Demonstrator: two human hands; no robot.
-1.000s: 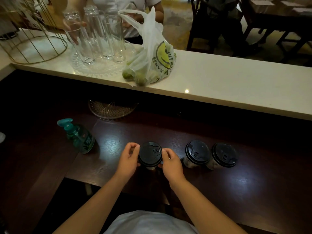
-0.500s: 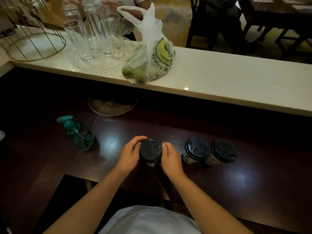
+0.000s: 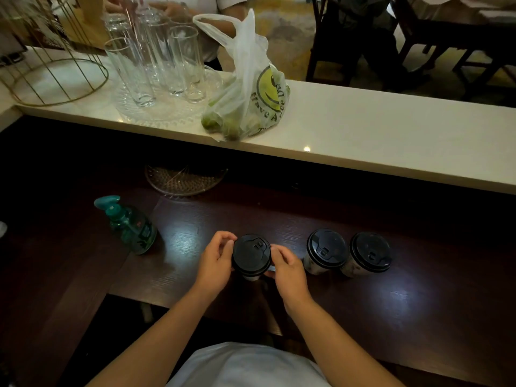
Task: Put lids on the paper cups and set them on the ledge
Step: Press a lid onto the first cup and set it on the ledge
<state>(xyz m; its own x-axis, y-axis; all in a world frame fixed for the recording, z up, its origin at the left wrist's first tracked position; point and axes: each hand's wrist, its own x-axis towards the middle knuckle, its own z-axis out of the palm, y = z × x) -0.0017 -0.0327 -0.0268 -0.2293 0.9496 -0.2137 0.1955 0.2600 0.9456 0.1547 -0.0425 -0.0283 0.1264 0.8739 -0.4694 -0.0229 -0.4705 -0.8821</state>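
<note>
Left hand: our left hand (image 3: 215,261) curls against the left side of the cup at lower centre, fingers touching the lid rim.
Right hand: our right hand (image 3: 287,270) closes on the right side of the same cup, thumb at the lid edge; both hands hold it between them.
Held cup: the paper cup (image 3: 251,275) stands on the dark counter (image 3: 418,303) with its black lid (image 3: 251,255) on top; we cannot tell whether the lid is pressed fully home.
Other cups: two more lidded cups, one (image 3: 325,252) just right of our right hand and one (image 3: 368,255) touching or nearly touching it, further right.
Ledge: the pale ledge (image 3: 391,135) crosses the upper half of the frame, its front edge overhanging the counter.
Ledge, left part: a tray of tall glasses (image 3: 156,60), a wire stand (image 3: 55,71) and a plastic bag (image 3: 251,93) of green fruit at the front edge.
Ledge, right part: bare from the bag to the right edge of the frame.
Counter, left: a green pump bottle (image 3: 128,224) left of our hands, apart from them; a woven dish (image 3: 184,178) beneath the ledge.
Counter, near edge: it steps down just below our wrists.
</note>
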